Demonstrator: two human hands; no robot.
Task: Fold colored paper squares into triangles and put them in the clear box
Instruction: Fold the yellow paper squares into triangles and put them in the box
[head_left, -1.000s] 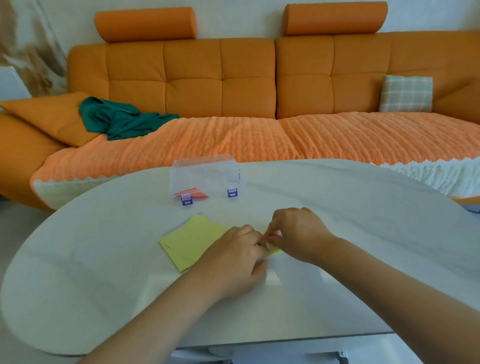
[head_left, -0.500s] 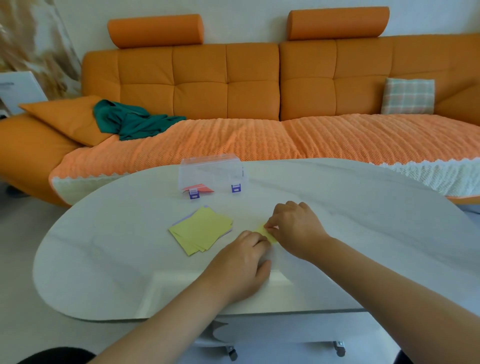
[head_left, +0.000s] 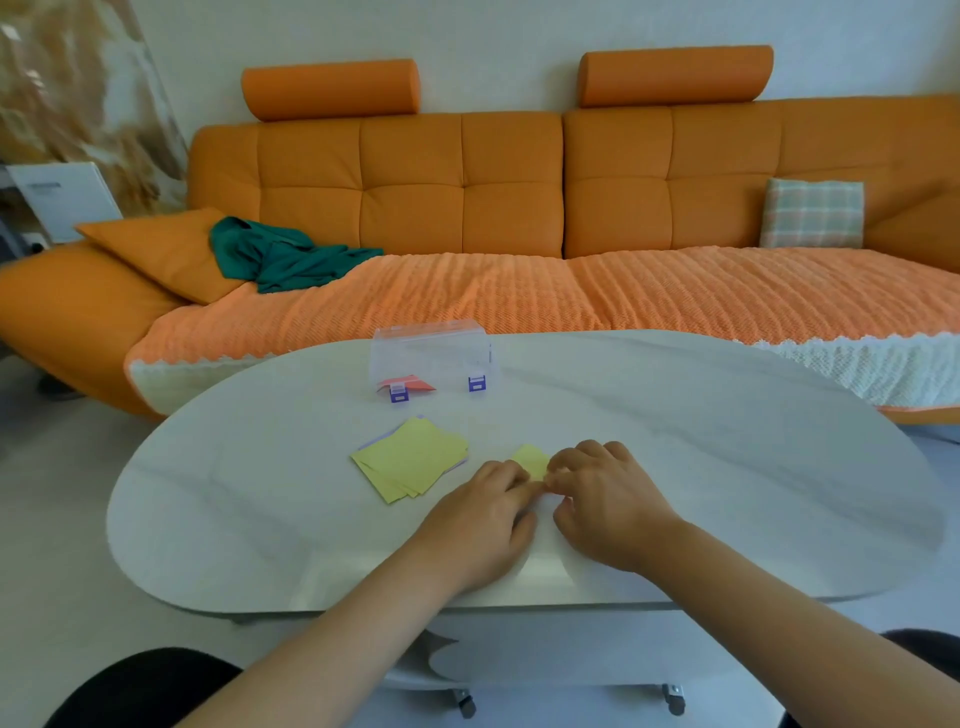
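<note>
Head view gives me the orange sofa (head_left: 462, 182) across the whole back of the room, with an orange ribbed throw (head_left: 597, 291) spread over its seat. In front of it I see the pale oval desk (head_left: 249, 509), which carries everything for the job. On the sofa's left end an orange cushion (head_left: 156, 249) lies tilted, and a crumpled green cloth (head_left: 285, 254) rests partly on it. A plaid cushion (head_left: 813, 213) leans against the backrest far to the right.

Both forearms reach in from the bottom edge and meet near the middle of the desk. The left hand (head_left: 478, 525) and the right hand (head_left: 605, 499) sit knuckles up and touch at the fingertips, fingers curled down and gripping the near edge of a yellow sheet (head_left: 531, 460). Only the far corner of that sheet shows beyond the knuckles, flat on the desk; the rest is hidden under the hands, so I cannot tell how far it is folded.

The clear box (head_left: 428, 345) stands near the desk's far edge, well apart from the hands. A stack of yellow squares (head_left: 410, 460) lies slightly fanned between the box and the left hand, near the hand but not touching it, with a purple edge peeking out beneath. A red folded piece (head_left: 410, 383) shows through the box's front left corner, and two small purple latches (head_left: 399, 395) sit along the box's front
</note>
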